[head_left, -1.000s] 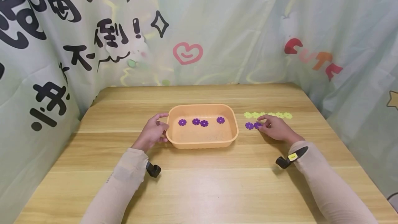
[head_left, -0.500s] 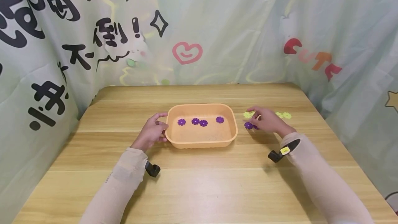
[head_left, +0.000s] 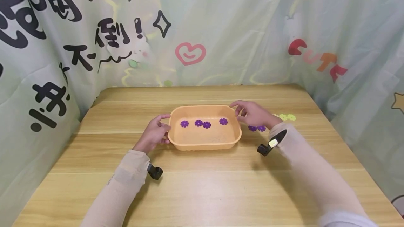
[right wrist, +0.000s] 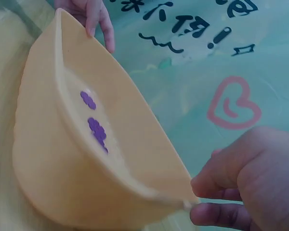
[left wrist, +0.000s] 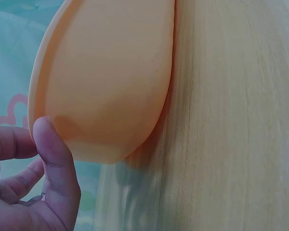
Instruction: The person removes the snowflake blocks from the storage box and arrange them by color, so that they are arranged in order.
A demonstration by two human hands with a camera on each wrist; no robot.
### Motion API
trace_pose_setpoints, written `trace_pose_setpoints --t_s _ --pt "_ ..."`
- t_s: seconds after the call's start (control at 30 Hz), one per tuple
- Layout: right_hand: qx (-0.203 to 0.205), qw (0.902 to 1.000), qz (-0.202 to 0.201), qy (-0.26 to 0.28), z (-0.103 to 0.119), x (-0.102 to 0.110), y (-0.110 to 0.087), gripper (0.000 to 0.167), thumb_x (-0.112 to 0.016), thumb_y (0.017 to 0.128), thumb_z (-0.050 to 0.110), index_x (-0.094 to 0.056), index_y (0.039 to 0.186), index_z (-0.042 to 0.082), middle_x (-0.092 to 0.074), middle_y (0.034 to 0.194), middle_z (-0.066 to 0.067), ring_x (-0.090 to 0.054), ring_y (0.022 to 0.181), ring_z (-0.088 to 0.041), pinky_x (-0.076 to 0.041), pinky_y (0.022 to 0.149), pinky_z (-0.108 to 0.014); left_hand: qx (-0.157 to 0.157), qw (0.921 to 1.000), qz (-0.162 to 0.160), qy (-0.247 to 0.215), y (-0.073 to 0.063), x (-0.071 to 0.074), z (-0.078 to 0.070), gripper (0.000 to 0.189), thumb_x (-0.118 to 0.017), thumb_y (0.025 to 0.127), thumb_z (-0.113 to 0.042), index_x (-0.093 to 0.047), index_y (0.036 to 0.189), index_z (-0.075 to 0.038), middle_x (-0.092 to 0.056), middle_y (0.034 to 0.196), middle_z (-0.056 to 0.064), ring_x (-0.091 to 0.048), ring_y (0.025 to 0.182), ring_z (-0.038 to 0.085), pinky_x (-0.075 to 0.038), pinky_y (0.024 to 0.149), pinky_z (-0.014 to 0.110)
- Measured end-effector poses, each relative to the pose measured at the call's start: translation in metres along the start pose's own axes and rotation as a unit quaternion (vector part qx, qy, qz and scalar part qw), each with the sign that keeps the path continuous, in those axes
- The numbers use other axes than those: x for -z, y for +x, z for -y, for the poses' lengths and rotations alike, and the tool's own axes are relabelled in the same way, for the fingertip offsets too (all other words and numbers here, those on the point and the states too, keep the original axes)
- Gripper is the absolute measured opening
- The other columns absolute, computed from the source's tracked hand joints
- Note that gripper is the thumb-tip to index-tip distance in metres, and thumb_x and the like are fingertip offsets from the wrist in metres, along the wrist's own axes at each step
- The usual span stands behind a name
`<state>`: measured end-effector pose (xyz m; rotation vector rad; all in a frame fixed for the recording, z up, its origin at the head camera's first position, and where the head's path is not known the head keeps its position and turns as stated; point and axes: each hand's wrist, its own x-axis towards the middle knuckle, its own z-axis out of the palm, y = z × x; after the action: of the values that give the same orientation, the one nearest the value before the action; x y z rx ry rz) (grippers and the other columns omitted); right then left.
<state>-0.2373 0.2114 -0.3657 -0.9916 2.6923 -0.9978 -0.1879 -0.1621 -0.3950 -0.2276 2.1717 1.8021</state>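
An orange plastic basin (head_left: 205,146) stands on the table, with several purple flower-shaped discs (head_left: 206,125) lying in it. My left hand (head_left: 153,134) holds its left end; in the left wrist view the thumb (left wrist: 50,139) lies on the inner side of the rim and a finger is outside. At the opposite end my right hand (head_left: 252,113) has the rim between thumb and finger, as the right wrist view shows. Two more purple discs (head_left: 261,128) lie on the table just right of the basin, close to the right wrist.
Behind the right wrist runs a row of yellow flower-shaped discs (head_left: 283,117), partly hidden by that hand. The wooden table (head_left: 202,192) ends at a printed curtain (head_left: 221,27), which hangs behind it and along both sides.
My right hand has moved left from beside the purple discs on the table to the basin's right rim and taken hold there. The left hand and the basin stay put.
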Motion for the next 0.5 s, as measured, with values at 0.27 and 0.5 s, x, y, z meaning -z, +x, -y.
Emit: trace_pose_setpoints --t_s 0.27,0.5 --pt "-0.023 0.9978 0.045 0.044 0.013 -0.01 0.025 0.044 -0.05 0.088 -0.003 -0.051 0.132 -0.003 -0.061 0.1 -0.022 -0.061 0.077 -0.029 -0.051 0.061 -0.033 -0.003 1.0 0.0 -0.001 0.0 0.0 -0.001 0.052 -0.049 0.097 -0.001 -0.038 0.145 -0.016 -0.047 0.117 0.022 -0.054 0.07 0.019 -0.053 0.052 0.025" --pt "-0.049 0.9932 0.07 0.079 0.023 -0.015 0.04 0.042 -0.038 0.093 0.004 -0.051 0.133 -0.001 -0.061 0.094 -0.022 -0.057 0.069 -0.037 -0.045 0.053 -0.03 -0.001 1.0 -0.001 0.0 -0.001 0.0 -0.001 0.051 -0.049 0.097 -0.001 -0.038 0.145 -0.016 -0.047 0.118 0.022 -0.054 0.07 0.019 -0.053 0.052 0.025"
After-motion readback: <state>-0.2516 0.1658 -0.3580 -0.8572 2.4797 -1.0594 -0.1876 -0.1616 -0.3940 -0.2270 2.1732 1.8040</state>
